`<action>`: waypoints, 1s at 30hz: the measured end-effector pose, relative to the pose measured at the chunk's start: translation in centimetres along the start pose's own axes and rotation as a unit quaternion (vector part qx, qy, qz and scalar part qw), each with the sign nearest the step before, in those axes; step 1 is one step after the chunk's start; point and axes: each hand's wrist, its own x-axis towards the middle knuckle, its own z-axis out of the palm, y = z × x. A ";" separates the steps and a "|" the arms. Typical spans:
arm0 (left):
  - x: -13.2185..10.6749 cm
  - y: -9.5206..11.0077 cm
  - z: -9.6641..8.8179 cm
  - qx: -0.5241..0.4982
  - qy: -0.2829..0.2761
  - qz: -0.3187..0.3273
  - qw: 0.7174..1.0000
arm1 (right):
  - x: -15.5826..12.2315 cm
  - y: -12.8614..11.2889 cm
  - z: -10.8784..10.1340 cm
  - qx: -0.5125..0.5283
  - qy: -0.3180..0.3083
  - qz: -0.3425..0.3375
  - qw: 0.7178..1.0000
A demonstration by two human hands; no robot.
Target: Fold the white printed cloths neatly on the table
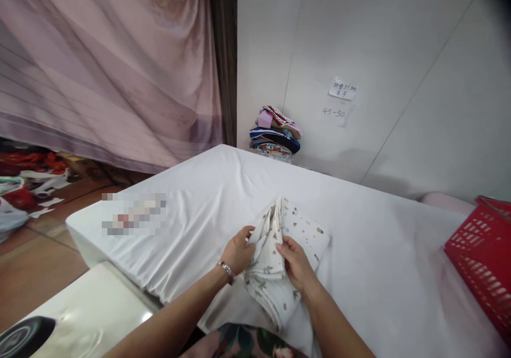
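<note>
A white cloth (305, 222) printed with small leaves and dots lies folded in layers on the white-covered table (371, 251) right in front of me. My left hand (239, 250) grips the cloth's raised layers from the left, fingers curled into them. On the other side, my right hand (296, 259) pinches a folded edge between thumb and fingers. Between my hands the layers bunch up into a ridge, while the lower folds hang toward my lap. Some fingertips of my left hand are hidden by the cloth.
A red plastic basket (479, 251) stands at the right. Folded fabrics (275, 132) are stacked against the wall behind the table. A pale surface (91, 315) with a black round object (26, 336) is at lower left. A pink curtain (120, 71) hangs at the left.
</note>
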 end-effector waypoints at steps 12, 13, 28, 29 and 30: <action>-0.4 0.4 -2.5 0.011 0.074 0.122 0.990 | 0.0 0.5 -0.2 -0.040 -0.021 -0.015 0.999; -0.6 1.4 -1.9 -0.018 0.047 0.117 0.992 | 0.0 0.6 -0.3 -0.046 -0.020 -0.018 0.999; 1.3 3.0 3.4 -0.342 -0.127 -0.084 0.927 | -0.1 0.7 -0.4 -0.089 -0.041 -0.020 0.995; 1.2 2.9 3.5 -0.376 -0.134 -0.100 0.912 | -0.1 0.7 -0.4 -0.079 -0.036 -0.019 0.996; 1.2 2.8 3.6 -0.405 -0.139 -0.111 0.897 | -0.1 0.7 -0.4 -0.066 -0.033 -0.018 0.997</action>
